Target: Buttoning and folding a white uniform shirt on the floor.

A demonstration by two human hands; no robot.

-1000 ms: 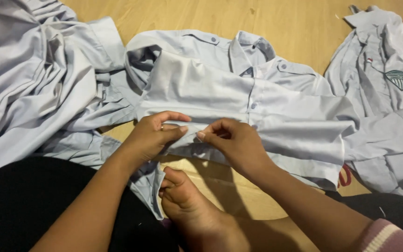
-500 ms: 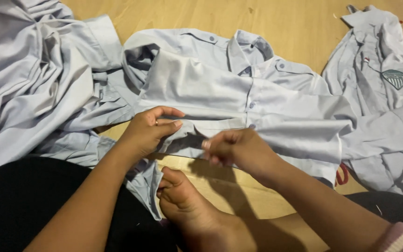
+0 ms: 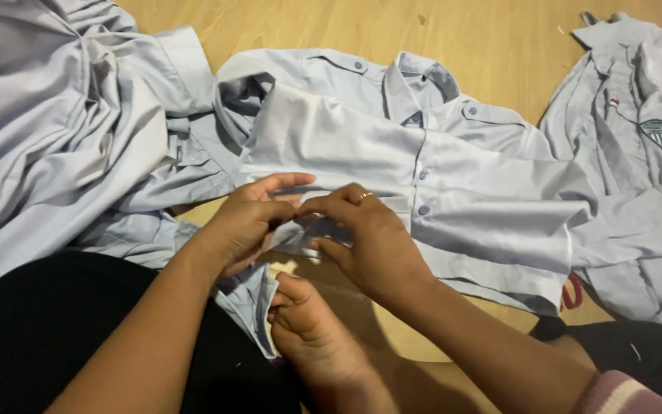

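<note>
A pale blue buttoned shirt (image 3: 453, 184) lies spread on the wooden floor (image 3: 484, 38), collar away from me. My left hand (image 3: 248, 218) pinches its lower front edge from the left. My right hand (image 3: 365, 238), wearing a ring, grips the same edge right beside it, fingertips almost touching the left hand's. The cloth between the two hands is bunched and partly hidden by the fingers. My bare foot (image 3: 312, 337) rests on the floor just below the hands, near the shirt's hem.
A heap of pale blue shirts (image 3: 63, 130) fills the left side. Another shirt with a green chest badge (image 3: 637, 130) lies at the right. My black-clad leg (image 3: 47, 330) is at the lower left. A small red item (image 3: 572, 293) peeks from under the shirt's right hem.
Both hands came together again on the shirt's lower edge; the right hand moved up and left to meet the left after having drawn slightly apart half a second ago.
</note>
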